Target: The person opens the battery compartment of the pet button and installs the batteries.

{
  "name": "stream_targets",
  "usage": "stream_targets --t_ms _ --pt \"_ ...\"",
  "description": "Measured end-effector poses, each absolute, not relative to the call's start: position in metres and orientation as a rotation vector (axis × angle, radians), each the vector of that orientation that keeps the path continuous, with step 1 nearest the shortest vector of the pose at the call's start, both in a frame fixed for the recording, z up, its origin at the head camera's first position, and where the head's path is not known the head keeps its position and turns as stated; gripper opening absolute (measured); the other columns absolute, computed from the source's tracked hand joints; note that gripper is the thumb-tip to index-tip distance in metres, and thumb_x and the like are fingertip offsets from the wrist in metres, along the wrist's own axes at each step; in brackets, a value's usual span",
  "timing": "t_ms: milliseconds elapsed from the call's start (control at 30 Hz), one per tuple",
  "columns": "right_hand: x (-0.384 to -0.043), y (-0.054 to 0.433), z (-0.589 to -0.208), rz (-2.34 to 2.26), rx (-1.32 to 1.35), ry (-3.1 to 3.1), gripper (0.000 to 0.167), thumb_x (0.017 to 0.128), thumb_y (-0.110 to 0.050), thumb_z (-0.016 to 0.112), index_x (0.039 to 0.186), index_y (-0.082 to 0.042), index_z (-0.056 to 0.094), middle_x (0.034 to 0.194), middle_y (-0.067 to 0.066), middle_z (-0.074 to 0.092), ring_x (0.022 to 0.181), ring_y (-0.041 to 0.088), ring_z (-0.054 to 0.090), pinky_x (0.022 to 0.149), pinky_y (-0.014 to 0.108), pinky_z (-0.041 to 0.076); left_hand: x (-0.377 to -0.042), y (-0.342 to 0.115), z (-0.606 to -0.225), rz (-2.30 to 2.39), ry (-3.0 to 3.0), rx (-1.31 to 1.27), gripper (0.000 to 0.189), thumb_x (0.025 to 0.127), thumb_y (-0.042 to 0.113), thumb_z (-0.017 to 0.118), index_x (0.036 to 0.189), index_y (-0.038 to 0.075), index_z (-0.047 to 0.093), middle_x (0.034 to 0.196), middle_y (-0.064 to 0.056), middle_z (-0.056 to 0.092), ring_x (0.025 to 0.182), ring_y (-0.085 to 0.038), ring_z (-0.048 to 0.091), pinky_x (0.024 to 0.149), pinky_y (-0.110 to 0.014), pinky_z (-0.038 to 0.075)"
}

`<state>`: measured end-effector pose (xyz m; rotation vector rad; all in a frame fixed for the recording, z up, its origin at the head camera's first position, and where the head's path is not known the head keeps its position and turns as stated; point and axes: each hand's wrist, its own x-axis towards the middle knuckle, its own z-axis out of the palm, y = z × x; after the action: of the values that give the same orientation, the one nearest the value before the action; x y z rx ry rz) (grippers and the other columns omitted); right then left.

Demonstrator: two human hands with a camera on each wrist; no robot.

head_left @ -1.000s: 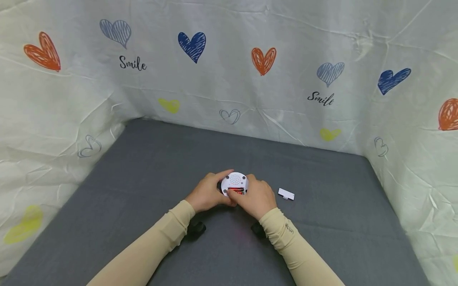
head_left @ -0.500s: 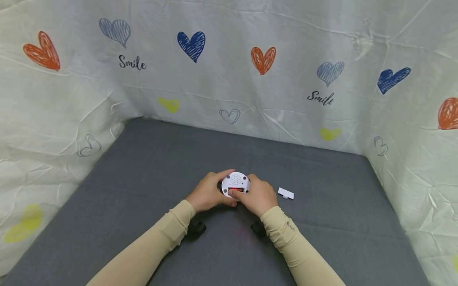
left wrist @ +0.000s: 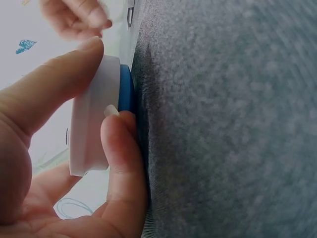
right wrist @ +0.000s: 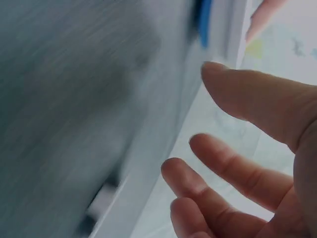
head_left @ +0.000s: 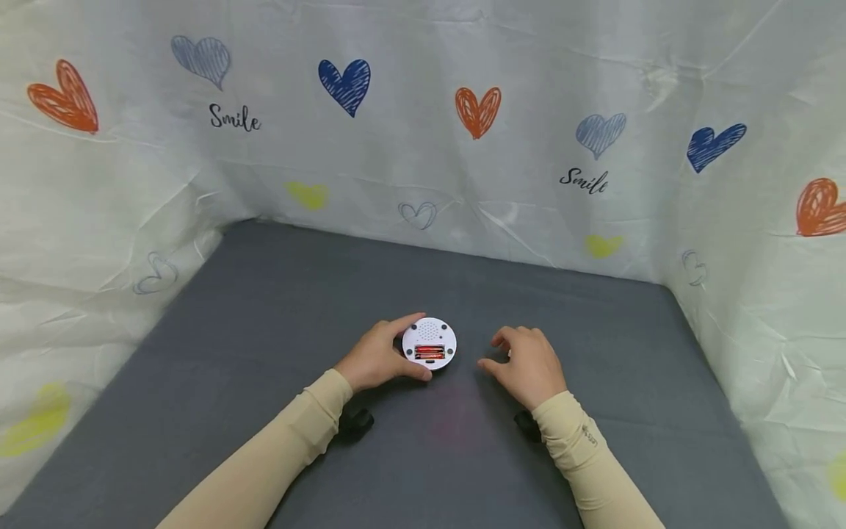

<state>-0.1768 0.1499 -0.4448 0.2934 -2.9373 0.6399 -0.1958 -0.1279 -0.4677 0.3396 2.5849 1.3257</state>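
My left hand [head_left: 380, 356] grips a round white battery-powered device [head_left: 428, 330], thumb and fingers around its rim. Its underside faces up, with a speaker grille, small dark feet and an uncovered battery compartment holding two red batteries [head_left: 429, 353]. In the left wrist view a blue part [left wrist: 127, 88] of the device faces the table. To the right, apart from the device, my right hand [head_left: 525, 364] has its fingers loosely bent and spread, holding nothing. A small white battery cover [right wrist: 102, 201] lies blurred on the table in the right wrist view; in the head view the hand mostly hides it.
A grey cloth-covered table [head_left: 317, 279] stretches beneath both hands. White sheeting [head_left: 396, 147] printed with hearts and "Smile" stands along its back and sides. Dark wrist-worn pieces [head_left: 357, 425] hang below both wrists.
My right hand has let go of the device and moved right, over where the battery cover lies. Both batteries now show fully. My left hand keeps its hold, with the device slightly further left.
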Motion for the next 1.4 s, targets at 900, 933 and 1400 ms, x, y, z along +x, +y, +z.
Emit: stream_targets --t_ms 900,933,1400 --pt "-0.172 0.159 -0.447 0.436 0.465 -2.789 0.013 0.084 -0.009 0.086 0.079 -0.014 0.075 0.078 0.002 0.069 0.077 0.023 0.058 0.068 0.041 0.049 -0.194 -0.129 -0.47 1.362 2.55 0.326 0.109 0.07 0.029 0.104 0.164 0.023 0.049 0.135 -0.012 0.07 0.081 -0.014 0.068 0.091 -0.036 0.052" --pt "-0.171 0.152 -0.445 0.437 0.494 -2.771 0.013 0.083 -0.009 0.086 0.079 -0.014 0.075 0.078 0.002 0.069 0.076 0.023 0.057 0.068 0.04 0.049 -0.194 -0.129 -0.469 1.364 2.548 0.332 0.108 0.07 0.029 0.104 0.164 0.022 0.049 0.135 -0.012 0.07 0.08 -0.013 0.068 0.09 -0.034 0.052" --pt "-0.156 0.085 -0.433 0.473 0.874 -2.626 0.021 0.082 -0.008 0.089 0.082 -0.017 0.07 0.086 -0.004 0.073 0.09 0.02 0.064 0.078 0.039 0.053 -0.192 -0.132 -0.468 1.355 2.559 0.391 0.104 0.076 0.034 0.101 0.165 0.018 0.048 0.139 -0.009 0.072 0.113 -0.019 0.066 0.097 -0.039 0.054"
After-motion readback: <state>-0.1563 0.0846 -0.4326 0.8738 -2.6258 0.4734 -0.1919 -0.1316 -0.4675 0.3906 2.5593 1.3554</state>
